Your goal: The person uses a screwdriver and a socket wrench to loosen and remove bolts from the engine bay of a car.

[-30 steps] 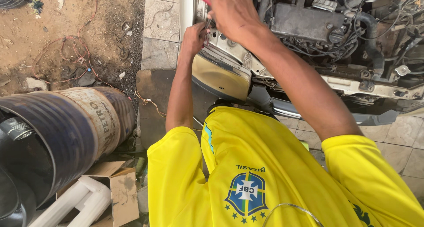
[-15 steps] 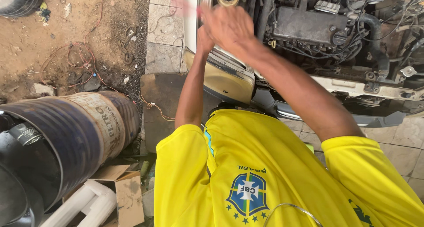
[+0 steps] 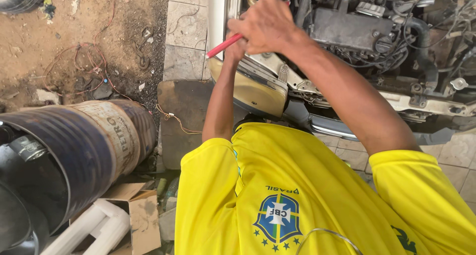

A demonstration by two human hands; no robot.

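My right hand (image 3: 267,24) reaches across the front corner of a car, shut on a red-handled tool (image 3: 223,46) whose handle sticks out to the left. My left hand (image 3: 233,51) is raised just under the right hand, above the yellowish headlight (image 3: 253,92). It is mostly hidden, so its grip is unclear. Both arms come out of my yellow shirt (image 3: 297,195). The open engine bay (image 3: 367,32) lies beyond the hands.
A dark rusty drum (image 3: 74,151) lies on its side at the left, with white pipes (image 3: 94,230) and cardboard (image 3: 141,215) below it. Red wire (image 3: 84,61) is strewn on the dirt. Grey tiles (image 3: 186,32) and the car bumper (image 3: 342,126) lie ahead.
The hands sit lower and more central in view than before. The red tool, first poking up above the right hand, now points out to the left of it.
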